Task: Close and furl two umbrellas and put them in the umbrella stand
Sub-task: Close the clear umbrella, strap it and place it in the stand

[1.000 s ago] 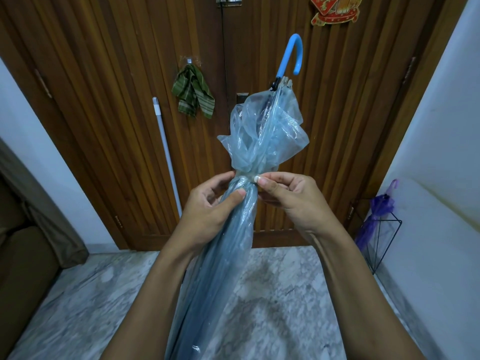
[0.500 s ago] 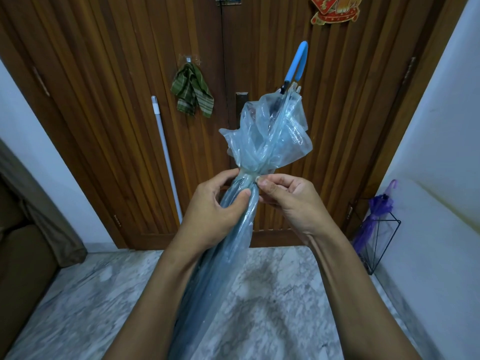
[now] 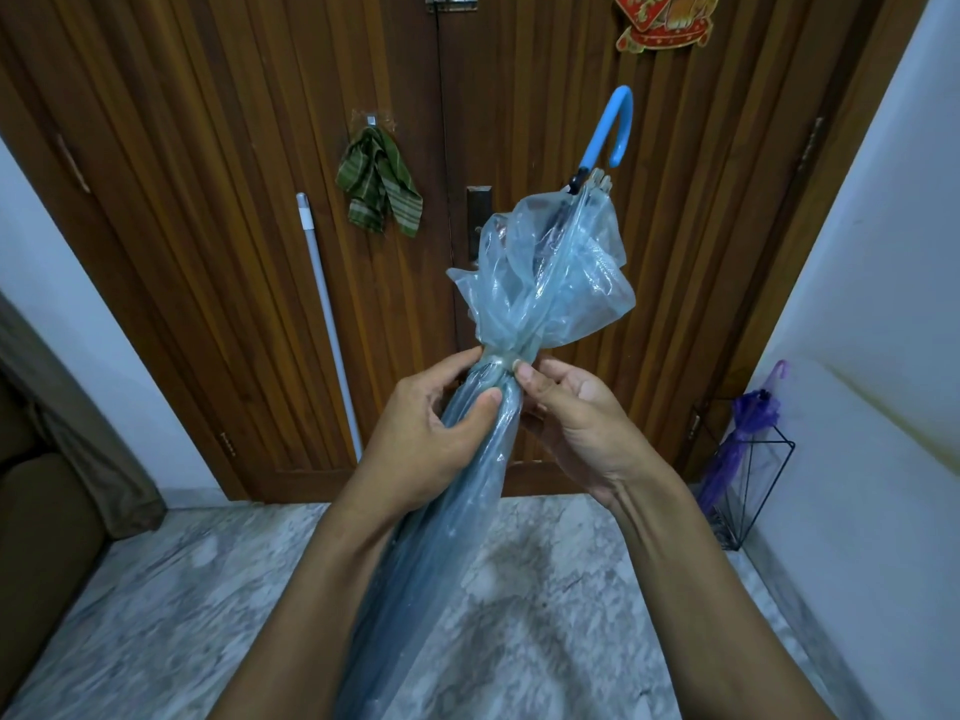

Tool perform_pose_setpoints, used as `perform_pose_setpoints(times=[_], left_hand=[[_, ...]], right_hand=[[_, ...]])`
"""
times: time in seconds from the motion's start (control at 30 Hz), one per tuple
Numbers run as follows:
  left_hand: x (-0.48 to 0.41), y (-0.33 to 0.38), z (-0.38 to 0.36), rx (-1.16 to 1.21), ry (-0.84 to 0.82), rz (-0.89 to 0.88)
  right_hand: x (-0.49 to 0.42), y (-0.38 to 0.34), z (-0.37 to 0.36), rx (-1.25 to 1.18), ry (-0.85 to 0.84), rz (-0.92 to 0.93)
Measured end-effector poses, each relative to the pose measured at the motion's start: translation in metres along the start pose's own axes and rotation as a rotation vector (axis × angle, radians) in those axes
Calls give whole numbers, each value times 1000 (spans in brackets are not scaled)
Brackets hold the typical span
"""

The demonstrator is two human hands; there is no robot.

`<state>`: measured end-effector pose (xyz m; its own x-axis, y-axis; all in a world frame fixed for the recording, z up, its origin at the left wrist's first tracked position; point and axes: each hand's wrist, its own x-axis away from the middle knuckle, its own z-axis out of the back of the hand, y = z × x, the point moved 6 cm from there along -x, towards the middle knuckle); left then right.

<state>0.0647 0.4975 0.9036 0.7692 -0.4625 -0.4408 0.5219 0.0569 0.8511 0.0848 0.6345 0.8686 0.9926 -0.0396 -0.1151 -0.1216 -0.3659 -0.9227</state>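
I've got the blue umbrella [image 3: 545, 283] dead centre, running from its tip somewhere off the bottom edge at about 7 o'clock up to the curved handle [image 3: 613, 127] at 1 o'clock. It's shut and twisted tight along the lower length, with loose folds puffing out above the tie point. My left hand [image 3: 431, 449] is wrapped round the furled part, thumb laid across the front and fingers curled behind. My right hand [image 3: 576, 423] comes in from 3 o'clock, thumb and forefinger pinching the strap [image 3: 501, 358] that circles the folds. I read this as the fastening step on the second umbrella, because the purple umbrella [image 3: 748, 423] stands handle up in the wire stand [image 3: 765, 497], low at 4 o'clock against the wall. I can't tell whether the snap has caught. Next I'd want the strap pressed home, then a firm grip on the shaft, a turn toward 4 o'clock, and the tip lowered in beside the purple umbrella without snagging the wires.
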Motion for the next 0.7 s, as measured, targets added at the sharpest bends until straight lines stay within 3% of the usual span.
perform_pose_setpoints(times=[0.23, 0.37, 0.47, 0.53, 0.7], left_hand=[[-3, -8, -6, 80, -6, 6], [-10, -25, -5, 106, 101, 80], [-18, -38, -9, 48, 144, 105], [-25, -44, -17, 5, 77, 87], [-54, -53, -37, 67, -77, 50]], right_hand=[[-8, 4, 10, 99, 139, 23], [-13, 1, 14, 297, 244, -2], [-16, -1, 20, 303, 276, 28], [-21, -2, 20, 336, 292, 54], [-29, -16, 55, 388, 552, 180]])
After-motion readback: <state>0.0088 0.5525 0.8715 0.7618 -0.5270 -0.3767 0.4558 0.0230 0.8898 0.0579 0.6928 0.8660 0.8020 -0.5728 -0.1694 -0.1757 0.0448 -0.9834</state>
